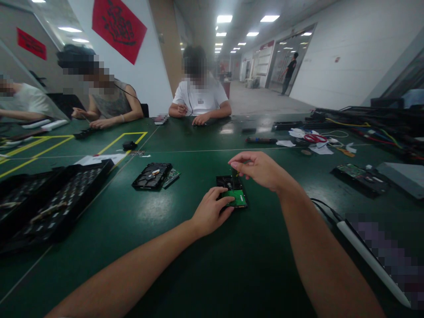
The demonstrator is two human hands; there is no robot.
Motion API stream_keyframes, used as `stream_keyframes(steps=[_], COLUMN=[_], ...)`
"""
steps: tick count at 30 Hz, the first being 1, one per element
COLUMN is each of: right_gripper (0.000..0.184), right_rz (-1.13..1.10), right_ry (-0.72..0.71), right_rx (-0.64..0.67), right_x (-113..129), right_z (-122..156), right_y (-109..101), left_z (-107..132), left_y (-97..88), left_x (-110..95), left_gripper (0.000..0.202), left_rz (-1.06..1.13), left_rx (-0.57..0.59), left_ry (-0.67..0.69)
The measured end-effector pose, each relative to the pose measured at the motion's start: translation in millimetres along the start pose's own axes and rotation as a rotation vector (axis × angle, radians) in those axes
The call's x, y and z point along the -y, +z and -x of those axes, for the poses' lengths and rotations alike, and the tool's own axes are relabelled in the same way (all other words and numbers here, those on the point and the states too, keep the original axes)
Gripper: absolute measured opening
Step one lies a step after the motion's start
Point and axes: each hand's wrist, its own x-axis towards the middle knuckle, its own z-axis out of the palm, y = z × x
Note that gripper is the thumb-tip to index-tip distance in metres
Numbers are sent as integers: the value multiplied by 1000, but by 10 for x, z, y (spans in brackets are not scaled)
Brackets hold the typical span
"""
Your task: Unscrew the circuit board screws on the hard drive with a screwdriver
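A small black hard drive with a green circuit board on its near half lies on the dark green table. My left hand rests on the drive's left edge, fingers curled onto the board and holding it down. My right hand hovers above the drive's far end, fingers pinched round a thin upright tool whose tip points down onto the drive.
A second black hard drive with a loose green board lies to the left. Black trays stand at far left. Another board, cables and papers lie at right. Three people sit at the far side.
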Motion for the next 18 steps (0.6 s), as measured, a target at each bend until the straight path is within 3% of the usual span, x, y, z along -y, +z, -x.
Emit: stream_keyframes(steps=[8, 13, 18], right_gripper=[12, 10, 10], right_rz=[-75, -32, -59], right_ry=[75, 26, 68], right_rx=[-57, -22, -16], right_x=[-17, -19, -12], right_z=[-38, -30, -24], right_y=[44, 49, 25], left_z=[-10, -11, -7], left_y=[-13, -23, -15], left_x=[-16, -22, -17], left_gripper=[33, 33, 33], left_rz=[-1, -4, -9], left_rx=[0, 6, 17], left_ry=[-2, -6, -9])
